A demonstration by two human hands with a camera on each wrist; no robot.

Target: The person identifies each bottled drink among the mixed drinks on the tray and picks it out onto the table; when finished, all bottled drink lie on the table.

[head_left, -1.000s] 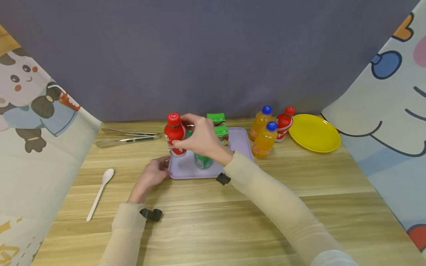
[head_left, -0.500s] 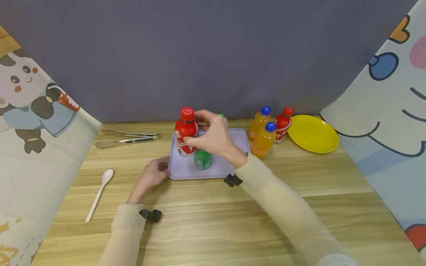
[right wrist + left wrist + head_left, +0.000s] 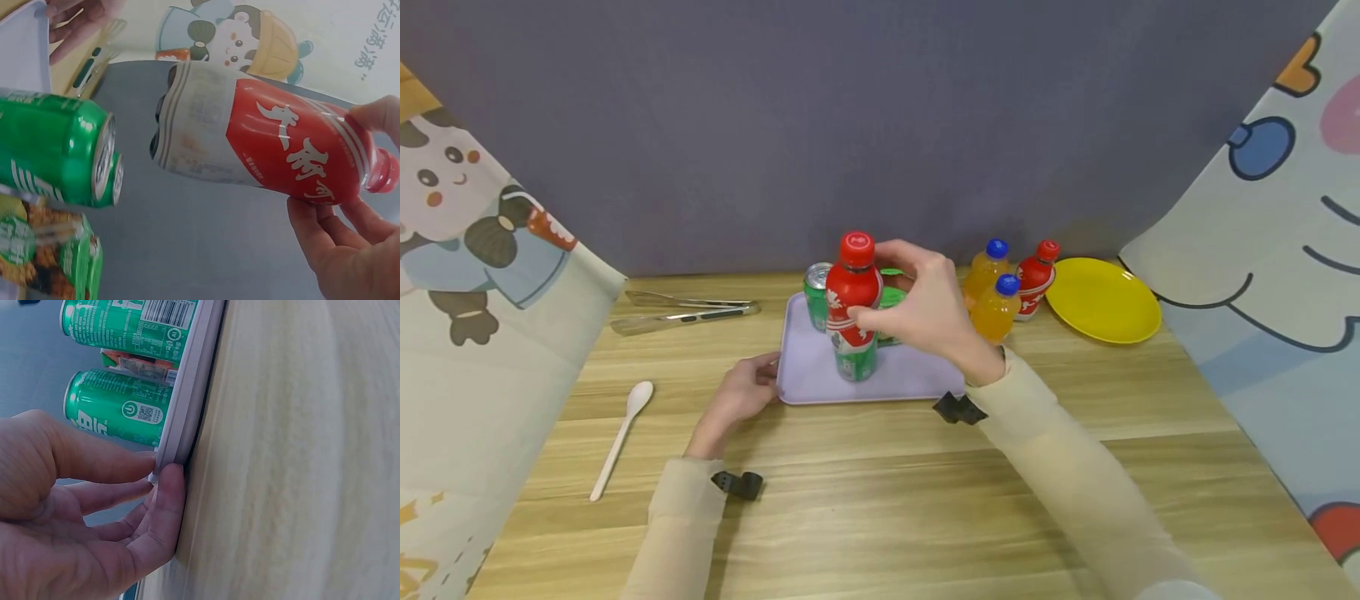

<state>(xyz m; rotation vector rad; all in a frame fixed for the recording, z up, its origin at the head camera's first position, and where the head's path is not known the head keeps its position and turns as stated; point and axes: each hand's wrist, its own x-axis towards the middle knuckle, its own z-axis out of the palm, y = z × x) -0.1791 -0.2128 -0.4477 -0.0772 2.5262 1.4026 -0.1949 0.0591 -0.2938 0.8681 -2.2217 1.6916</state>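
Observation:
My right hand point(image 3: 928, 304) grips a red-labelled drink bottle point(image 3: 853, 292) near its top, thumb on one side and fingers on the other. In the right wrist view the bottle point(image 3: 275, 137) hangs clear of the green cans' tops. Seen from the head, it overlaps the front green can point(image 3: 856, 367); another green can point(image 3: 815, 307) stands behind to the left. Both cans are on the lilac tray point(image 3: 805, 379), with green-topped snack packs point(image 3: 891, 304) partly hidden behind my right hand. My left hand point(image 3: 747, 392) pinches the tray's front left corner between thumb and fingers.
Right of the tray stand two orange juice bottles point(image 3: 997, 312) with blue caps and another red bottle point(image 3: 1036, 279). A yellow plate point(image 3: 1103, 300) lies farther right. Metal tongs point(image 3: 688, 317) and a white spoon point(image 3: 623, 437) lie to the left. A grey wall point(image 3: 880, 125) rises behind.
My right hand has carried the red bottle rightward from the tray's left edge to above the front can. The back left can has come into view. My left hand has stayed at the tray corner.

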